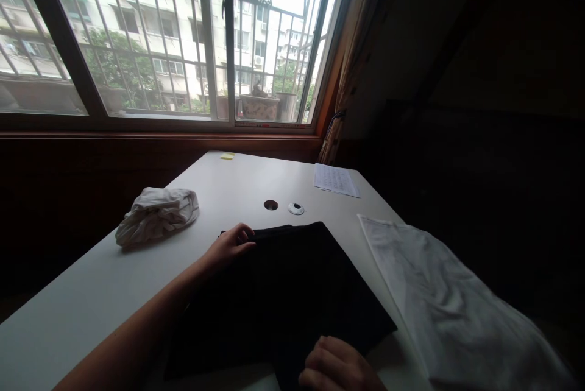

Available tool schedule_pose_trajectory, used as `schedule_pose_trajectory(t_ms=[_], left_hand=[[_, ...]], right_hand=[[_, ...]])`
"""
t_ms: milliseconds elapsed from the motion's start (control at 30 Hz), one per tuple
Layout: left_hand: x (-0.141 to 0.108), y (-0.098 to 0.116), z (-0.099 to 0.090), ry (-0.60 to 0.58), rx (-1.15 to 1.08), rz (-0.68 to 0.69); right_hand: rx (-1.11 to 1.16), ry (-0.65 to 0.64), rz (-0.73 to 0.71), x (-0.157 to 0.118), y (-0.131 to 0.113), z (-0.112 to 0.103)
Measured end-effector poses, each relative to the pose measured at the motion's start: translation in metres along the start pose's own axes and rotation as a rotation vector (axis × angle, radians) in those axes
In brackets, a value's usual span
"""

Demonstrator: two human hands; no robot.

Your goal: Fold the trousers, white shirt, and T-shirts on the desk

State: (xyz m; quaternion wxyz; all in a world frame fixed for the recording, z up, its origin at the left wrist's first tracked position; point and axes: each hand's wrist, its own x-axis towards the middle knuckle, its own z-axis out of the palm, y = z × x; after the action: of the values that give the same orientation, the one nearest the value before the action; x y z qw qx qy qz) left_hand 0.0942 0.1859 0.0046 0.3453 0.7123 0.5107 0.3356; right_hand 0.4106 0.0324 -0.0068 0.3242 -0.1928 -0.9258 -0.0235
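Observation:
A black garment (283, 293) lies spread on the white table, too dark for its exact kind to show. A gap in its near edge parts it into two sections. At its far left corner, my left hand (233, 242) is closed on the fabric edge, thumb and fingers bent together. Near the bottom of the view, my right hand (340, 366) is curled over the garment's near right part, its fingertips hidden underneath; it appears to grip the cloth there.
A crumpled whitish cloth (158, 214) sits at the table's left edge. To the right, a light grey cloth (452, 299) drapes over the edge. Behind the garment are a cable hole (271, 204), its round cover (296, 209), printed papers (337, 179) and yellow notes (227, 156), below a barred window.

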Motion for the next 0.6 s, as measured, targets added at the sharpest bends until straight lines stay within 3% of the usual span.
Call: schedule_pose_trajectory(t_ms=[133, 333, 467, 600], left_hand=[[0.006, 0.003, -0.001, 0.038, -0.13, -0.01], [0.031, 0.021, -0.021, 0.087, -0.214, -0.05], [0.045, 0.036, -0.04, 0.119, -0.342, -0.044], [0.044, 0.041, -0.062, 0.148, -0.395, -0.021]], right_hand=[[0.085, 0.167, 0.056, 0.009, -0.001, -0.009], [0.05, 0.277, 0.089, 0.046, -0.005, -0.025], [0.031, 0.369, 0.076, 0.077, -0.013, -0.019], [0.021, 0.404, 0.004, 0.11, -0.024, -0.005]])
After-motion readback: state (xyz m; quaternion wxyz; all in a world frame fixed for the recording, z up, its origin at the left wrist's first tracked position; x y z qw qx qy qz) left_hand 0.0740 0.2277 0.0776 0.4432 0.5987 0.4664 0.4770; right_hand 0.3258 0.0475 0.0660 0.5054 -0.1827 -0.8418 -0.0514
